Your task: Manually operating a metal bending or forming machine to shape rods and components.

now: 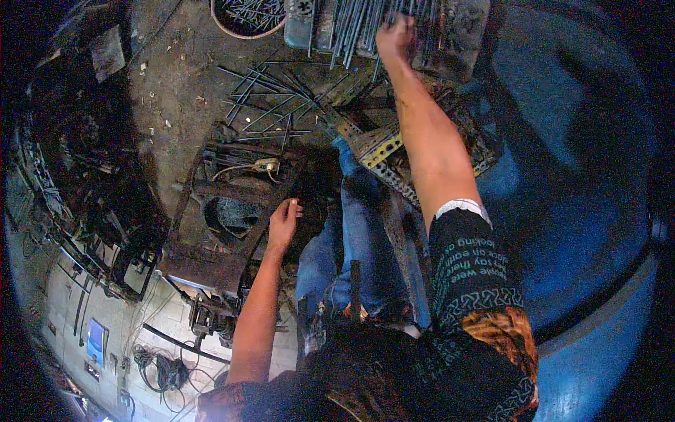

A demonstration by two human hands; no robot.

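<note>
Head view: the right hand [397, 36] is at the rods [351, 32], which lie side by side on a platform [465, 46] at the top; it is blurred, and I cannot tell whether its fingers pinch any. The left hand [283, 224] is loosely curled beside the rusty frame [204, 267]; I cannot tell if it pinches anything. A bowl [239, 34] of short pieces stands left of the platform. Below, loose rods [281, 132] lie scattered across the floor [169, 91], near a perforated yellow bar [383, 150].
</note>
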